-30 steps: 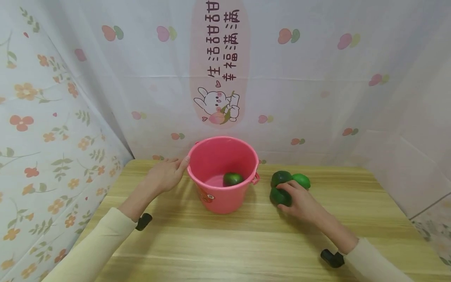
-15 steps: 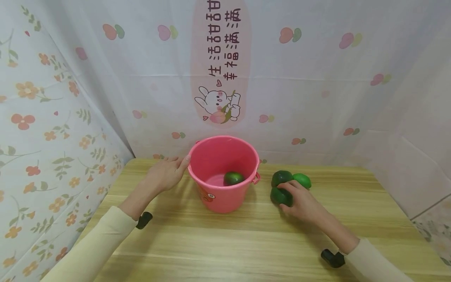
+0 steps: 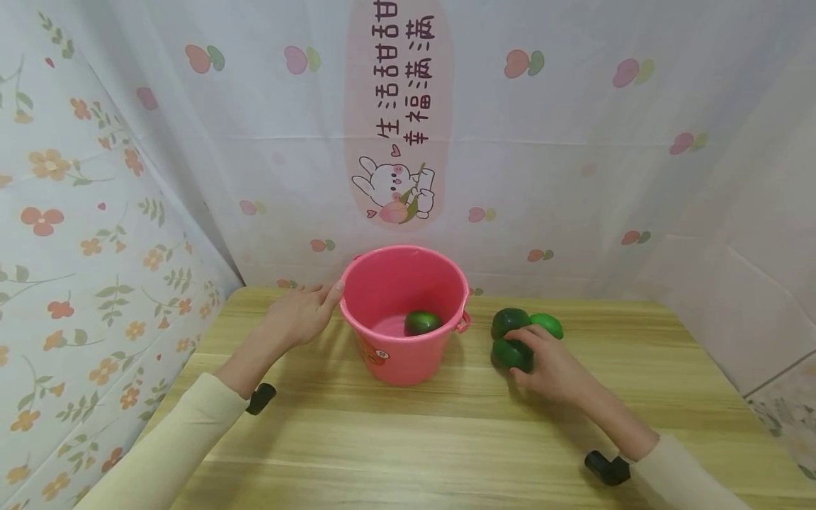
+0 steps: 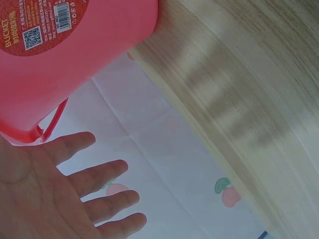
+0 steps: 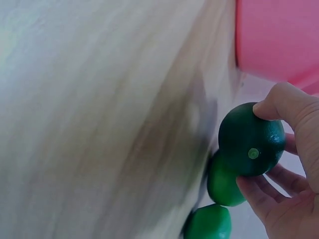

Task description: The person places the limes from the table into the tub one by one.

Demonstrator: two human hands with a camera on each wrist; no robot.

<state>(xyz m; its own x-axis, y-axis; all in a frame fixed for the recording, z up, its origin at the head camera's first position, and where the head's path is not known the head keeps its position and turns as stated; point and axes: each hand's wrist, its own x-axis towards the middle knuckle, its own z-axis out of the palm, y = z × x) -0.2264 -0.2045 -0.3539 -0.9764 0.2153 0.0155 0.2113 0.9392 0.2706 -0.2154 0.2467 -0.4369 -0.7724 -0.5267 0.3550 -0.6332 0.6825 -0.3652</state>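
Behind everything hangs a white cloth [image 3: 574, 177], printed with small fruits and one rabbit, and before it stands a wooden table [image 3: 408, 439] with a yellowish brown grain. Near the far edge of the table is a pink bucket [image 3: 408, 365], upright, smooth and wide at the mouth; on its side it bears a round reddish label [image 4: 42, 22], on which the left wrist view lets me read the word BUCKET. The left hand [image 3: 304, 317] is at the left side of this bucket, with the thumb at the rim; its four fingers are straight and spread apart, and they grip nothing. The right hand [image 3: 554, 365] reaches in from the right, and its thumb and fingers curve around a glossy, rounded fruit [image 3: 511, 355] of very dark green. This fruit is outside the bucket, to the right of it; whether it rests on the table or is slightly raised, I cannot tell from these angles. Just behind it is a second dark fruit [image 3: 508, 322], and another, with a lighter green patch [image 3: 422, 324], lies inside the bucket at the bottom. A brighter green fruit [image 3: 546, 326] lies beside the second one. On the held fruit shows a small pale stem mark [image 5: 253, 153].
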